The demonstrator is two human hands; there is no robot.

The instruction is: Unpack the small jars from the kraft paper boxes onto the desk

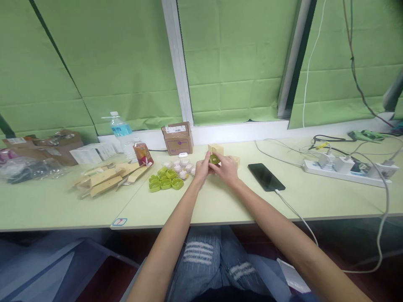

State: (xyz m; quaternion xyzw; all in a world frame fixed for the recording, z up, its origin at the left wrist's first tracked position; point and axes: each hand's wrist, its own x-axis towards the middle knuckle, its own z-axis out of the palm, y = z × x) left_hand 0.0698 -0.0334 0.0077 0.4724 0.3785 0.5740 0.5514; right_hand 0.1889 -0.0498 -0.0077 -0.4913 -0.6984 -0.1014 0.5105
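While the left hand (202,169) and right hand (228,169) clamp a green piece (214,159) between them, green cups (165,183) sit at its eight o'clock, a box (178,144) at ten.

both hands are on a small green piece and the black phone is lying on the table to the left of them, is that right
The side is wrong: the head view shows the black phone lying on the table to the right of the hands. The left hand and right hand are indeed on a small green piece.
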